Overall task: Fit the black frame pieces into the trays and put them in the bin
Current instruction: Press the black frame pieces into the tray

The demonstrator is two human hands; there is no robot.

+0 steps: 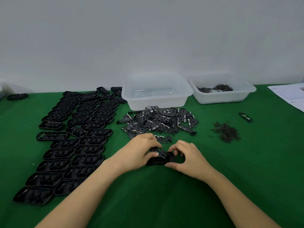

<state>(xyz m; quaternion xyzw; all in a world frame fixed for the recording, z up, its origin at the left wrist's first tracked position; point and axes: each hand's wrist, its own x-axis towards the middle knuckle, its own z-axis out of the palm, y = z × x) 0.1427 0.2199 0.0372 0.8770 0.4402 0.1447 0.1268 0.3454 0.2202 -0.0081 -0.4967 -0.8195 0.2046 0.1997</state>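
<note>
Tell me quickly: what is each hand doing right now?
Left hand: grips the frame piece over the tray.
Right hand: fingers curled round the tray's right end.

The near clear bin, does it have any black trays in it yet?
No, the near clear bin shows only its clear bottom, no black trays inside.

Two bare hands meet over a green table point(213, 186). The left hand point(139, 152) and right hand point(185, 158) together grip a black tray point(158, 161) with a frame piece point(160, 152) on it. Beyond the hands lies a frame pile point(158, 120), then a clear bin point(156, 92). Left of them sit rows of trays point(74, 137).
</note>
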